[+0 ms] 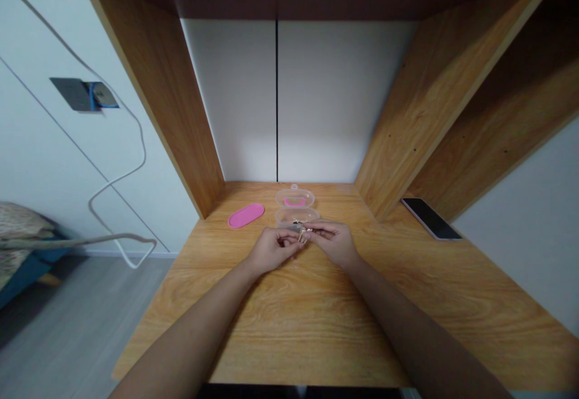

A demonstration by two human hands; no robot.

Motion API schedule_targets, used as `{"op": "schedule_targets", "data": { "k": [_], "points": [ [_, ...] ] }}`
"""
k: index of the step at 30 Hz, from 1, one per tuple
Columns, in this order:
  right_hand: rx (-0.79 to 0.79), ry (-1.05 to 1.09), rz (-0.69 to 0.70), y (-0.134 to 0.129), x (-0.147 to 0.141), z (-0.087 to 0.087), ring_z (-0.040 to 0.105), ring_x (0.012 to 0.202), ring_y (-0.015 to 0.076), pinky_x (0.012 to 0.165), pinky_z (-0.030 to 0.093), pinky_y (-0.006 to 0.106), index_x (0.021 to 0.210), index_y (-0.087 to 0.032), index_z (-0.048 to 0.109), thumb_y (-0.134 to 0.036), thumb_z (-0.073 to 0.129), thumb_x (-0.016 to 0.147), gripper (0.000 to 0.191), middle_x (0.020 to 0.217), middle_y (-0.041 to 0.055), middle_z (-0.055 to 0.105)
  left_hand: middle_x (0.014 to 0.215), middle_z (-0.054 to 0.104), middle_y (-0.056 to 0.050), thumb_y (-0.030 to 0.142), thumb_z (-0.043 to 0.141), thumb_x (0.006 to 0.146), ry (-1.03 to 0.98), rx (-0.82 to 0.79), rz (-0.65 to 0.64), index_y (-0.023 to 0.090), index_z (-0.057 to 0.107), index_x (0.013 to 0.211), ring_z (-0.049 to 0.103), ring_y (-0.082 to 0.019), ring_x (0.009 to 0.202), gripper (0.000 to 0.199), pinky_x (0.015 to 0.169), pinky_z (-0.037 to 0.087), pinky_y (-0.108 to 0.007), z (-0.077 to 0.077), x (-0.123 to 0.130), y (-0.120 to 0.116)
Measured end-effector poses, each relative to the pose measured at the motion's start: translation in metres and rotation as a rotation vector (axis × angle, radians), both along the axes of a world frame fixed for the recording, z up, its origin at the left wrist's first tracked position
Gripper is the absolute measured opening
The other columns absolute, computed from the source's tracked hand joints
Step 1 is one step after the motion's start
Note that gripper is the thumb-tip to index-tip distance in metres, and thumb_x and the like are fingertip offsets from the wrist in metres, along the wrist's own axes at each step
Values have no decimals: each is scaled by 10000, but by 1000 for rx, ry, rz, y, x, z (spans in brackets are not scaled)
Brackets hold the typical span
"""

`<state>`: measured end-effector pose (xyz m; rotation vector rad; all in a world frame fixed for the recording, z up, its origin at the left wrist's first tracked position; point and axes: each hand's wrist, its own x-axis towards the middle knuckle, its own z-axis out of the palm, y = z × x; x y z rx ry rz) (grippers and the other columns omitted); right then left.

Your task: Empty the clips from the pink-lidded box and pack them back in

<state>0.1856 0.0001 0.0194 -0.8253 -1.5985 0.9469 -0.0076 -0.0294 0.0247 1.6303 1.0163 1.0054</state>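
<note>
Above the desk, my left hand (270, 250) and my right hand (333, 241) meet with their fingertips close together. Both are closed in a pinch on small shiny gold-coloured metal pieces (303, 236), whose exact kind is too small to make out. Just beyond my fingers lies a clear plastic case (309, 212) with its lid (295, 195) swung back and a pink mark on it. Some small dark and shiny bits show in the case, partly hidden by my hands. To the left of the case, a pink oval tray (246, 215) rests flat on the wood.
The wooden desk (298, 338) is bounded by upright side panels (154, 85) and a shelf overhead. A phone (431, 219) lies at the right beside the wall. A white cable (142, 139) hangs at the left near a wall socket (84, 95).
</note>
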Motion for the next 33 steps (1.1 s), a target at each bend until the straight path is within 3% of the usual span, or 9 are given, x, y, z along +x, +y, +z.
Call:
{"op": "schedule_targets", "data": {
  "k": [6, 9, 13, 22, 26, 33],
  "points": [
    [-6, 107, -12, -2, -2, 5, 757, 871, 228, 818, 642, 355, 898, -207, 811, -364, 833, 734, 228, 963, 87, 792, 720, 761, -66, 402, 716, 836, 47, 122, 95, 147, 800, 1004, 575, -117, 512, 317, 502, 416, -218, -1, -2, 1],
    [-10, 208, -118, 1, -1, 6, 749, 776, 206, 748, 648, 336, 893, -194, 802, -374, 846, 715, 258, 929, 85, 789, 838, 790, -77, 373, 649, 889, 90, 264, 205, 165, 801, 1005, 622, -132, 577, 282, 549, 452, -228, -2, -5, 2],
    [60, 248, -287, 8, 1, 4, 716, 711, 181, 702, 629, 325, 945, -190, 787, -382, 815, 759, 269, 860, 65, 766, 738, 763, -54, 355, 574, 935, 101, 381, 377, 158, 794, 841, 619, -136, 578, 310, 572, 457, -233, 0, -10, 3],
    [455, -230, -439, 17, 4, 4, 665, 889, 230, 845, 539, 406, 972, -238, 782, -301, 695, 892, 134, 925, 58, 765, 611, 620, -3, 355, 537, 942, 9, 359, 615, 145, 759, 905, 554, -123, 552, 308, 539, 406, -224, -1, -18, 12],
    [483, -356, -470, 19, 3, 5, 640, 929, 249, 863, 510, 417, 998, -235, 783, -305, 681, 910, 152, 948, 62, 770, 587, 578, 10, 364, 528, 947, 11, 353, 607, 148, 756, 918, 520, -115, 532, 315, 524, 381, -223, -4, -18, 14],
    [486, -526, -524, 23, 2, 3, 618, 982, 272, 906, 447, 457, 1024, -260, 785, -351, 665, 926, 179, 1000, 49, 783, 634, 643, -11, 365, 532, 941, 19, 334, 588, 160, 755, 911, 562, -127, 560, 305, 540, 409, -224, -6, -16, 13]
  ]
}}
